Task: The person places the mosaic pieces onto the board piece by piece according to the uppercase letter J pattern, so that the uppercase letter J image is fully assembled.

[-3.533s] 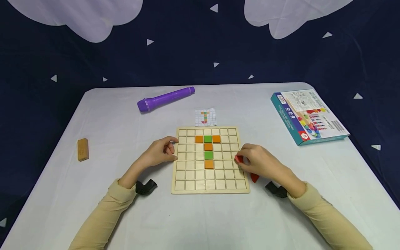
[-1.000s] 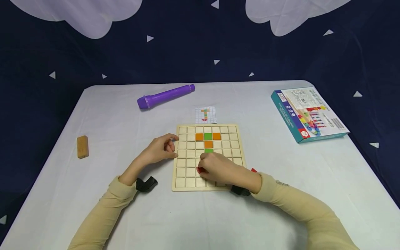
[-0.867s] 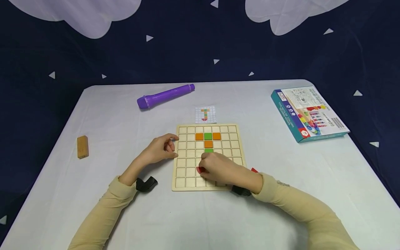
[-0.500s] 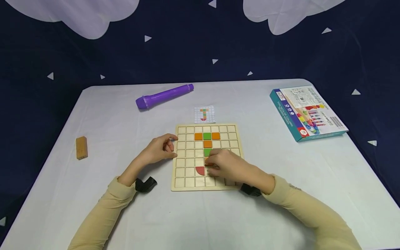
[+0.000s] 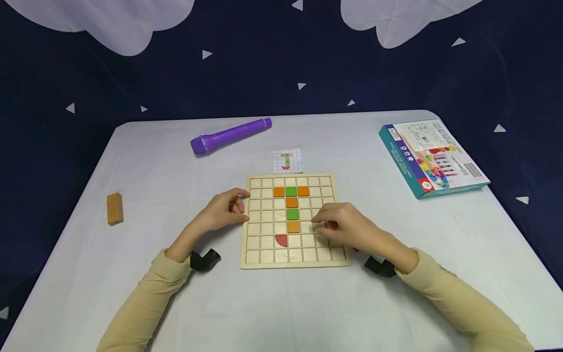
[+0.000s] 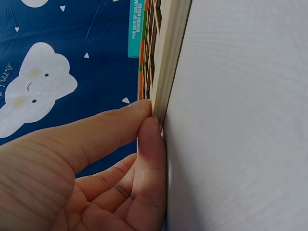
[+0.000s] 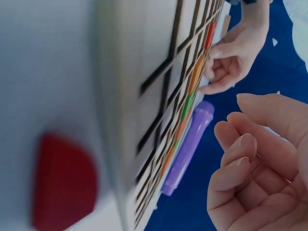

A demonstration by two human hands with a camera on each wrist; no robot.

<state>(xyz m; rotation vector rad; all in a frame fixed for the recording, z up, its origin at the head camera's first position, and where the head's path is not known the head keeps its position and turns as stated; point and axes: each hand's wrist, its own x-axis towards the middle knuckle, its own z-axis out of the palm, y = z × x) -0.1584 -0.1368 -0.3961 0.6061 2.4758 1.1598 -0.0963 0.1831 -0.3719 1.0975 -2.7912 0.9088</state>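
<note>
My left hand rests at the left edge of the wooden grid board. Its thumb and index fingertips touch that edge, as the left wrist view also shows. Over the board's right side hovers my right hand, fingers loosely bent and holding nothing. Orange tiles and green tiles form a T in the cells. A red quarter-circle piece lies one row below the stem, one column left. Another red piece lies on the table beside the board, mostly hidden under my right hand in the head view.
A small pattern card lies behind the board. Farther back is a purple microphone-shaped object. A teal-edged box sits at the back right, and a small wooden block at the left. White cloth covers the table.
My right hand has brought a red quarter-circle piece from the board's right edge into a lower cell, let go and drawn back right. The left hand has stayed at the edge.
</note>
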